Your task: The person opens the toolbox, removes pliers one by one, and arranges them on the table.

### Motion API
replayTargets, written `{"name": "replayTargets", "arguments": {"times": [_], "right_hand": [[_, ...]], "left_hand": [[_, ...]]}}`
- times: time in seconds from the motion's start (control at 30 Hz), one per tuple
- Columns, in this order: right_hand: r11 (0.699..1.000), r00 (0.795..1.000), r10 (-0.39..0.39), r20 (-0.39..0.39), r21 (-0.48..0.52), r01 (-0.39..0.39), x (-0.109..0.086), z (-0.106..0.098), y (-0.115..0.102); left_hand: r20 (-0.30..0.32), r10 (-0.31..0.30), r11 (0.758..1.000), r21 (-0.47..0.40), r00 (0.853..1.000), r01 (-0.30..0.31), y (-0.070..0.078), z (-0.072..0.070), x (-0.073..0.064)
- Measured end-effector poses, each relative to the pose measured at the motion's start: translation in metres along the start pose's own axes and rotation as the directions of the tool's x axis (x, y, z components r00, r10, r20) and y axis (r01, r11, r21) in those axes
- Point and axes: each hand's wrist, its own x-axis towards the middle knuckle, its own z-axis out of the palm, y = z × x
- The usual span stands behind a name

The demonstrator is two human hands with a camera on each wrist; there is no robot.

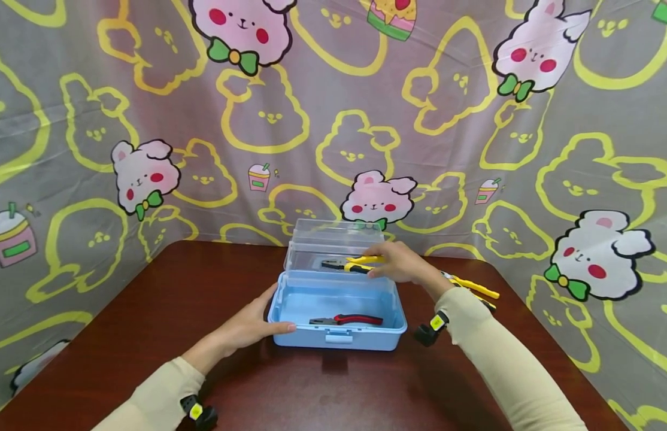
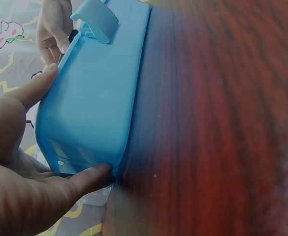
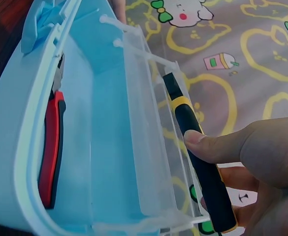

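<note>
A light blue toolbox [image 1: 306, 339] sits on the table with its clear lid [image 1: 339, 230] raised at the back. My left hand [image 1: 252, 317] holds its left end, the thumb on the front rim and the fingers along the side. Inside lie red-and-black pliers [image 1: 359, 320], near the front wall. Above the back of the box, my right hand [image 1: 402, 263] grips pliers [image 3: 203, 167] with yellow-and-black handles; their dark jaws point left. The right wrist view shows the thumb pressing on one handle. Beside the pliers is a translucent tray [image 3: 146, 132] on hinged arms.
More yellow-handled tools [image 1: 476, 289] lie on the table to the right of the box, partly hidden by my right forearm. A latch [image 1: 339, 339] is on the box's front. The dark red wooden table [image 1: 193, 281] meets a patterned curtain [image 1: 312, 131] at its back and sides.
</note>
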Motion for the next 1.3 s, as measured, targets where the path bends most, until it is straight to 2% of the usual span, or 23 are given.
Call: {"name": "replayTargets", "arguments": {"times": [0.17,0.7,0.93,1.3], "right_hand": [[1.000,1.000,-0.010,-0.018,-0.024,0.010,-0.007,-0.006,0.010],[0.998,0.994,0.059,-0.090,-0.029,-0.061,-0.032,-0.020,0.029],[0.994,0.987,0.108,-0.117,-0.015,-0.110,-0.047,-0.025,0.044],[0.993,0.971,0.114,-0.211,-0.001,-0.117,-0.075,-0.029,0.071]], "left_hand": [[0.001,-0.002,1.000,0.013,1.000,0.002,0.003,-0.001,-0.002],[0.009,0.004,1.000,0.000,1.000,-0.004,-0.002,-0.001,0.000],[0.007,-0.004,1.000,0.005,1.000,0.004,-0.001,0.000,0.000],[0.003,0.002,1.000,0.006,1.000,-0.002,0.000,-0.001,-0.002]]}}
